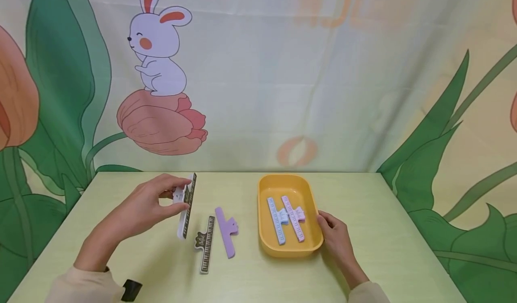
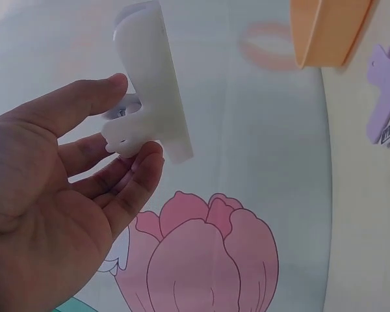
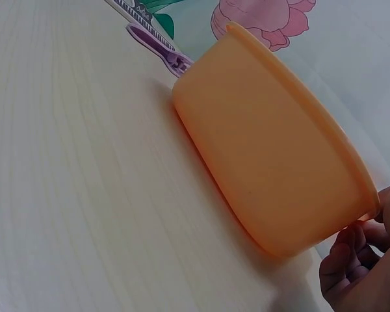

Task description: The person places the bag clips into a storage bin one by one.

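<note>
My left hand (image 1: 149, 204) holds a white clip with a black piano-key strip (image 1: 187, 217) raised above the table, left of the other clips. In the left wrist view the plain white back of this clip (image 2: 157, 84) shows, with thumb and fingers on its handles. My right hand (image 1: 338, 240) pinches the right rim of a yellow plastic bin (image 1: 291, 252), which stands on the table. Inside the bin lie a light blue clip (image 1: 276, 222) and a pink clip (image 1: 292, 220), side by side, both with key patterns.
Between the left hand and the bin, a black-and-white piano-key clip (image 1: 207, 247) and a purple clip (image 1: 225, 233) lie on the pale table (image 1: 242, 280). Behind the table hangs a curtain (image 1: 242, 92) printed with a rabbit and flowers.
</note>
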The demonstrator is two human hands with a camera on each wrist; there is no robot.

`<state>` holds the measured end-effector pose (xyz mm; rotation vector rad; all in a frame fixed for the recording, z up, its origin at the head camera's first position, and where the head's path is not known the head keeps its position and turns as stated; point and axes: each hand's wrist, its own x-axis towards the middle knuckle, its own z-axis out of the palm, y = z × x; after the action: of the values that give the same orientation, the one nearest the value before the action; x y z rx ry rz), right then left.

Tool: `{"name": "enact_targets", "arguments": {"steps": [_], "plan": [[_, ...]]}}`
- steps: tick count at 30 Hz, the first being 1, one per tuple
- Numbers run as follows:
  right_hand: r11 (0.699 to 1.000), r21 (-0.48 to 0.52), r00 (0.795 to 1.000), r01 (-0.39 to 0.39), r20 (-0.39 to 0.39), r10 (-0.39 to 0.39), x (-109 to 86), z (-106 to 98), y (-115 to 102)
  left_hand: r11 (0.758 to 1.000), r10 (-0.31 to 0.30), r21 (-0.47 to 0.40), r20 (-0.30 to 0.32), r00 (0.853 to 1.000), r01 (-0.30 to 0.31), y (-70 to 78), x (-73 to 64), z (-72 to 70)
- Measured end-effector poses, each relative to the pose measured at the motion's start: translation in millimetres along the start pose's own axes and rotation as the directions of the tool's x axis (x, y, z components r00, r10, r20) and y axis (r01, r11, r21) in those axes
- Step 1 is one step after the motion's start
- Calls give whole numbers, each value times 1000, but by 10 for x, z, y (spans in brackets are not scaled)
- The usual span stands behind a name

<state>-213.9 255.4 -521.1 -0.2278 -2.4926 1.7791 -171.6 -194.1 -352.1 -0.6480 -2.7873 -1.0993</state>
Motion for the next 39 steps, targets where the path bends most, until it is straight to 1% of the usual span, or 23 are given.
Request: {"name": "enact_targets", "arguments": {"steps": [11, 18, 24, 30, 39], "plan": [[1000, 18, 1000, 2, 0, -2, 0, 3, 11, 1000, -5, -12, -7, 1000, 5, 26, 30, -19], [1000, 7, 1000, -3, 2, 3, 12, 3, 12, 1000, -17, -15, 5, 1000, 17, 69, 64, -14], [1000, 7, 1000, -3, 2, 3, 12, -2, 0, 999, -21, -39, 14, 1000, 21, 102, 103, 27], [1000, 7, 1000, -2, 3, 2, 15, -2, 2, 998, 0, -64, 7, 1000, 1, 133, 140, 80], [1000, 5, 1000, -2, 4, 2, 16, -4, 5, 997, -1, -80, 29, 1000, 3, 146, 198, 184]]}}
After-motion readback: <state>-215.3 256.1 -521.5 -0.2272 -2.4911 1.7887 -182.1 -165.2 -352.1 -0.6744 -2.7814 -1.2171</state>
